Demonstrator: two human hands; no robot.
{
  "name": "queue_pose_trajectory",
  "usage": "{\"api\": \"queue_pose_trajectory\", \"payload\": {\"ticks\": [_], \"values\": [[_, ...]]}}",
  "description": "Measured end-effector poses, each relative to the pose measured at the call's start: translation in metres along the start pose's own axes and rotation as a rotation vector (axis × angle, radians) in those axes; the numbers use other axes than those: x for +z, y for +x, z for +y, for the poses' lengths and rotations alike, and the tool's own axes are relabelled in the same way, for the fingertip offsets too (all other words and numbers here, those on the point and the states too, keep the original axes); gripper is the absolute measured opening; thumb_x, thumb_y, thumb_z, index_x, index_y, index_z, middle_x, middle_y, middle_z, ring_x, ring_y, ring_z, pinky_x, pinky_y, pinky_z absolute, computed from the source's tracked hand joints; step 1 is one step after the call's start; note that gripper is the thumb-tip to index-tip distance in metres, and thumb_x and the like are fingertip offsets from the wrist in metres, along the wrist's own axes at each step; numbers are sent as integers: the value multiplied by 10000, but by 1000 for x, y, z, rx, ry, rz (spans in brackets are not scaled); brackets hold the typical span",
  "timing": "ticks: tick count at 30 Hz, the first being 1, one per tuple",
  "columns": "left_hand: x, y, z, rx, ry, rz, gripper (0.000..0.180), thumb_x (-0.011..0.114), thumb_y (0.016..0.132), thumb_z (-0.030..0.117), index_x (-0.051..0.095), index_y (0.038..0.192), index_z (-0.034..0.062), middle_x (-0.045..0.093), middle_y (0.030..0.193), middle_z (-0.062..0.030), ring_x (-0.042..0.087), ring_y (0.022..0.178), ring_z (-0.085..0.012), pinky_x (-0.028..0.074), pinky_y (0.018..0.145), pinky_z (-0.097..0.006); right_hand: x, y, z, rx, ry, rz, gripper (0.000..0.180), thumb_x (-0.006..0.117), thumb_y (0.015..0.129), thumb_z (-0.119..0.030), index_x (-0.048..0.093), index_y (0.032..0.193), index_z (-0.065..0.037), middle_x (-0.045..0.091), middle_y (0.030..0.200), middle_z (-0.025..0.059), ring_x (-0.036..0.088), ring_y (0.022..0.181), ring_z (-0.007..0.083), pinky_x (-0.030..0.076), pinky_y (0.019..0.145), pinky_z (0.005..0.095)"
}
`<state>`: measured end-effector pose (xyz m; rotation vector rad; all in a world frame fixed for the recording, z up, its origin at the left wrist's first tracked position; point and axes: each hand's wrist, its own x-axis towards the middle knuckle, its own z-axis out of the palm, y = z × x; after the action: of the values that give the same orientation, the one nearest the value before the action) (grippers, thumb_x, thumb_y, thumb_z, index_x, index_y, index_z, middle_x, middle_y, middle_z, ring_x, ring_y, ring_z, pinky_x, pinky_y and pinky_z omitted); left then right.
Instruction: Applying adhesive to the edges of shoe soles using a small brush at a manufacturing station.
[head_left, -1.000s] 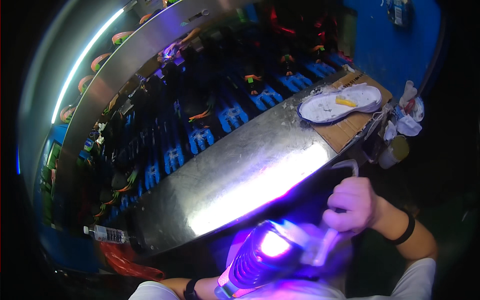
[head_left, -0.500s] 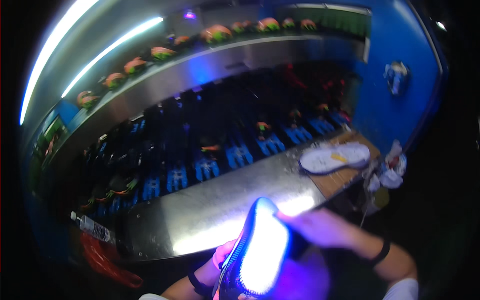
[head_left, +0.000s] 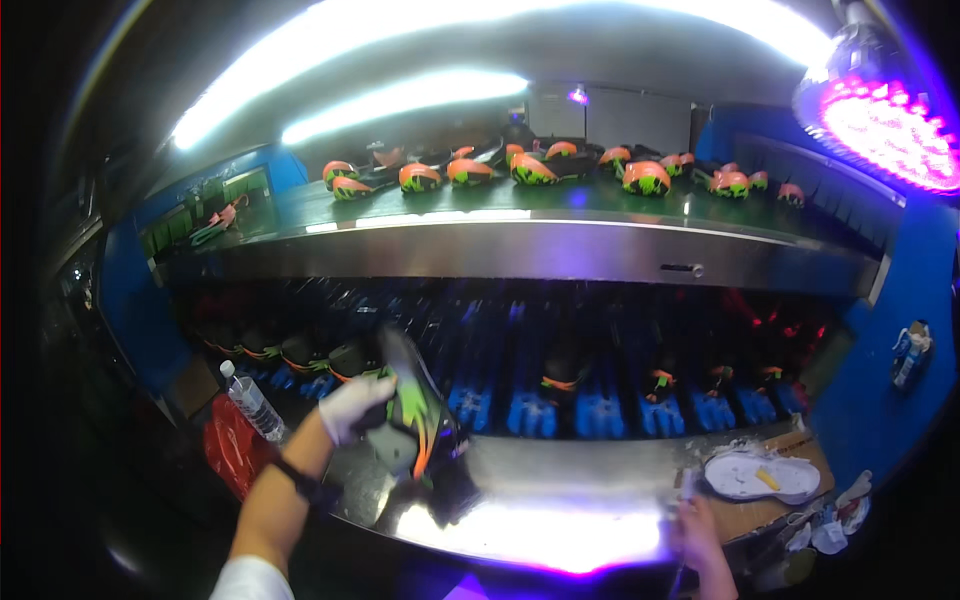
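The black, green and orange shoe (head_left: 412, 415) lies directly at the left hand (head_left: 357, 408), on the right side of its fingers, which are closed around the shoe's near side; its long axis seems to run steeply, leaning from upper left to lower right, though blur softens the outline. The right hand (head_left: 698, 535) is well apart from it, near the corrugated cardboard (head_left: 745, 517), its fingers curled around a slim pale implement (head_left: 687, 486) too blurred to name. The shoe is over the left part of the smooth, glare-streaked metal counter (head_left: 520, 462), in front of a row of blue forked supports (head_left: 600, 414); on the cardboard rests a flat, white, long-oval shoe sole (head_left: 735, 476) with pale ragged scraps along its edge
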<state>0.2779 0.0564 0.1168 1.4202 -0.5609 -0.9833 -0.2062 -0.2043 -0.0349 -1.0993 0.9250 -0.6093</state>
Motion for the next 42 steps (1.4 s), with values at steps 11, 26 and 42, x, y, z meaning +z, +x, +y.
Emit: {"api": "queue_pose_trajectory", "payload": {"ticks": [11,26,42], "values": [[-4,212,59,-298,1846,-104,624,634,798,563,671,1115,26,674,1118,-143,629,1071,-285,495,890,-445,-5,-6,7,-71,-20,38,304,420,1024,-222,427,1312,-125,438,550,-22,389,379,65,316,313,220],[236,303,-14,283,1364,4,491,662,765,414,672,1124,80,620,1194,-210,582,1146,-346,468,969,-449,-9,-4,18,-150,277,46,258,512,991,-264,502,1206,-120,481,612,20,421,407,108,327,345,255],[256,-29,-11,365,2437,-629,279,635,783,205,620,1016,54,688,837,-161,692,790,-336,507,746,-559,1,-30,8,-191,364,-57,319,489,990,-187,470,1285,-66,511,705,11,436,463,61,365,390,213]]}}
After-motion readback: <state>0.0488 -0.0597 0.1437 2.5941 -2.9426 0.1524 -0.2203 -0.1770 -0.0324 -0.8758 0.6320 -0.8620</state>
